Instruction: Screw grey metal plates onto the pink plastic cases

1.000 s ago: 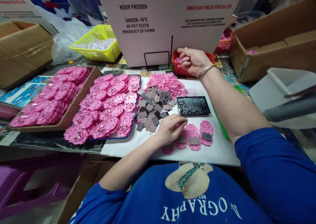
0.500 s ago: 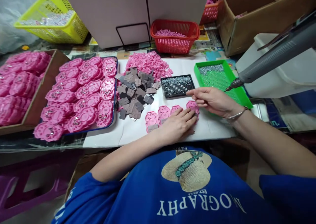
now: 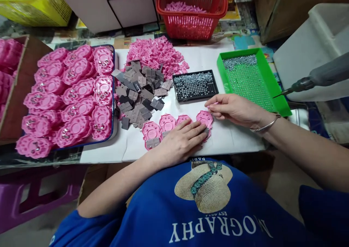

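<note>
The left hand (image 3: 181, 140) lies palm down, fingers extended, over a row of pink plastic plates (image 3: 167, 122) on the white-covered tabletop (image 3: 231, 141). The right hand (image 3: 237, 110) pinches a small pink piece (image 3: 212, 104) between thumb and fingertips, just above the rightmost plate. Beyond them sits a black tray (image 3: 174, 94) of screws; to its right, a green tray (image 3: 265, 61) holds more screws. Grey metal plates (image 3: 139, 94) lie piled to the black tray's left.

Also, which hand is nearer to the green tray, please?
Right. The right hand is beside the green tray; the left hand lies farther left, over the pink frames.
</note>
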A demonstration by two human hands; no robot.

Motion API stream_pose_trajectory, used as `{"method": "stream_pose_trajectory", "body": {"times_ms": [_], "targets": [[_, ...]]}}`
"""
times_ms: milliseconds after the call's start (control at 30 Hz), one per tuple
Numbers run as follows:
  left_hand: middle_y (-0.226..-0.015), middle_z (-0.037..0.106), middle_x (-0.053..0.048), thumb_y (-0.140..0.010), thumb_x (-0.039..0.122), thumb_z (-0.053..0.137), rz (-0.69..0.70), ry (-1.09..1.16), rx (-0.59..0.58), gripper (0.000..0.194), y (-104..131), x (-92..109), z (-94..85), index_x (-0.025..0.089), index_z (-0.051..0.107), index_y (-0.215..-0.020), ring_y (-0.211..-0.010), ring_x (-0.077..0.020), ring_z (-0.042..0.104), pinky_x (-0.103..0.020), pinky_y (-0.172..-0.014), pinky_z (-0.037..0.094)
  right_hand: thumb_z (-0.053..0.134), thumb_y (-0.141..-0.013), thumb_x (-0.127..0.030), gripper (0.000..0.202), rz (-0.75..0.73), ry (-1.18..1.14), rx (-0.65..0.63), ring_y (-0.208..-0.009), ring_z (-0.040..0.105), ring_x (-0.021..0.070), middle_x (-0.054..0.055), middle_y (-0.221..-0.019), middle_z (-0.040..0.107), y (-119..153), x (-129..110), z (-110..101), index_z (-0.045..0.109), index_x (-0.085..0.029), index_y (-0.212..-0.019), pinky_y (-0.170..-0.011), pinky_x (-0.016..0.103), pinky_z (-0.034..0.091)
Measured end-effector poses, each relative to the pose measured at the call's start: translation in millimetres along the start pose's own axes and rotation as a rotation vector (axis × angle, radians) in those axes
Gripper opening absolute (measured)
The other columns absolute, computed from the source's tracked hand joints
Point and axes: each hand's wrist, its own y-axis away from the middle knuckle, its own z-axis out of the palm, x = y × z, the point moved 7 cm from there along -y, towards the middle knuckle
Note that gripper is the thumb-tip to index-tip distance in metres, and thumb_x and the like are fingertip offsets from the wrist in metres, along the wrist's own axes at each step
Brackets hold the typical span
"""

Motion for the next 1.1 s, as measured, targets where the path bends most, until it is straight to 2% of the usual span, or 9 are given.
{"method": "stream_pose_trajectory", "body": {"times_ms": [67,200,400,567,767,933,1100], "targets": [[-0.143,0.057,-0.012,-0.102,0.025,0.043,0.030,-0.001,0.009,0.036,1.3,1.5,-1.3,0.012,0.055,-0.134,-0.135,-0.0266,0.053,-0.052,-0.115,0.042,0.061,-0.088,-0.020,0.009,0.015,0.103,0.033,-0.054,0.043,0.0037,-0.001,-0.067,0.050,-0.8,-1.9,0.1,0.059,-0.012,-0.090,-0.053,0.021,0.031],[-0.141,0.059,-0.011,-0.103,0.023,0.041,0.055,0.006,0.024,0.035,3.6,2.9,-4.1,0.012,0.058,-0.132,-0.132,-0.0256,0.056,-0.050,-0.114,0.044,0.059,-0.092,-0.024,0.014,0.034,0.436,0.002,-0.052,0.041,0.0047,-0.001,-0.060,0.050,-4.6,-8.2,4.9,0.058,-0.014,-0.081,-0.051,0.023,0.028],[-0.142,0.059,-0.011,-0.103,0.022,0.040,0.051,0.023,0.001,0.035,3.3,3.1,-5.1,0.012,0.057,-0.132,-0.133,-0.0250,0.055,-0.050,-0.115,0.042,0.061,-0.089,-0.024,0.015,0.061,0.774,-0.047,-0.059,0.045,0.0065,0.000,-0.068,0.058,-18.6,-15.0,6.4,0.062,-0.015,-0.078,-0.056,0.024,0.033],[-0.142,0.058,-0.011,-0.103,0.022,0.040,0.060,0.024,0.001,0.035,3.7,2.4,-5.1,0.012,0.058,-0.132,-0.133,-0.0254,0.055,-0.050,-0.115,0.043,0.060,-0.090,-0.026,0.017,0.061,0.899,-0.067,-0.061,0.046,0.0081,0.002,-0.070,0.060,-27.5,-17.5,6.8,0.065,-0.015,-0.078,-0.060,0.026,0.032],[-0.144,0.057,-0.010,-0.103,0.023,0.040,0.062,0.024,-0.016,0.036,4.2,1.4,-4.3,0.013,0.057,-0.133,-0.135,-0.0251,0.054,-0.050,-0.117,0.040,0.068,-0.082,-0.019,0.011,-0.030,0.927,-0.034,-0.063,0.049,0.0094,0.003,-0.071,0.064,-34.0,-20.1,9.0,0.067,-0.016,-0.071,-0.060,0.025,0.032],[-0.146,0.054,-0.009,-0.104,0.023,0.037,0.060,0.027,-0.041,0.037,5.0,-0.1,-3.1,0.014,0.057,-0.134,-0.137,-0.0243,0.051,-0.050,-0.119,0.037,0.071,-0.080,-0.019,0.013,-0.083,0.984,0.041,-0.062,0.046,0.0095,0.003,-0.068,0.061,-36.0,-20.2,10.7,0.064,-0.016,-0.069,-0.060,0.026,0.031],[-0.149,0.051,-0.007,-0.104,0.021,0.037,0.053,0.024,-0.078,0.037,6.2,-1.6,-0.5,0.016,0.054,-0.137,-0.140,-0.0242,0.048,-0.050,-0.121,0.033,0.069,-0.081,-0.022,0.014,-0.131,1.031,0.005,-0.061,0.044,0.0102,0.003,-0.067,0.059,-37.0,-18.1,13.8,0.059,-0.018,-0.073,-0.060,0.026,0.030]]}}
